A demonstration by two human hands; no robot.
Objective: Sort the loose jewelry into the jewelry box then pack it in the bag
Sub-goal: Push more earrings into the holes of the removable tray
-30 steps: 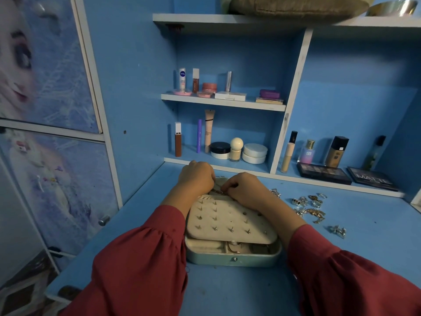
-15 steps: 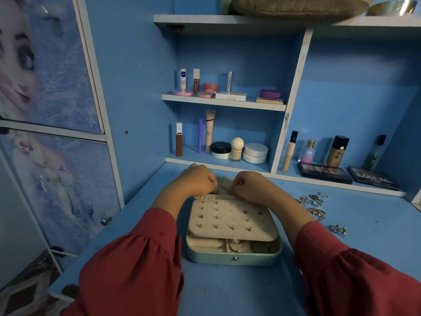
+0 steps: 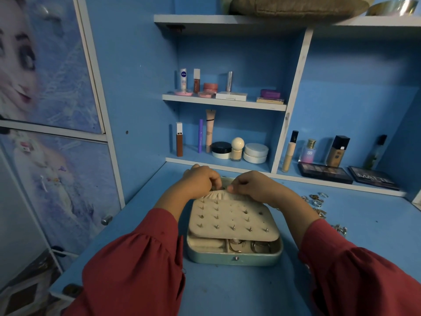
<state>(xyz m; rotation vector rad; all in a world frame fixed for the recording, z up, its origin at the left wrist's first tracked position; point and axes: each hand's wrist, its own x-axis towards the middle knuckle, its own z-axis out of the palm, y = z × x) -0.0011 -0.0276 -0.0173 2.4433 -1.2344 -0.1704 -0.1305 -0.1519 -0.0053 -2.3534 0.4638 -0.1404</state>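
A pale green jewelry box [image 3: 234, 257] lies open on the blue desk. A cream earring panel [image 3: 232, 218] studded with several earrings lies flat over its compartments. Rings show in the front compartments [image 3: 248, 246]. My left hand [image 3: 201, 181] and my right hand [image 3: 252, 185] are both at the panel's far edge, fingers curled and pinching the gathered cream pocket [image 3: 218, 194] there. Whatever small piece sits between the fingertips is hidden. Loose jewelry [image 3: 316, 202] lies scattered on the desk to the right of my right arm.
Cosmetics bottles and jars [image 3: 222, 149] fill the shelves behind the box. Two dark makeup palettes [image 3: 325, 174] lie at the back right. A cupboard door with a knob [image 3: 106, 220] stands at the left. The bag is out of view.
Both hands have shifted slightly along the panel's far edge and now pinch the gathered pocket closer together. The box has not moved.
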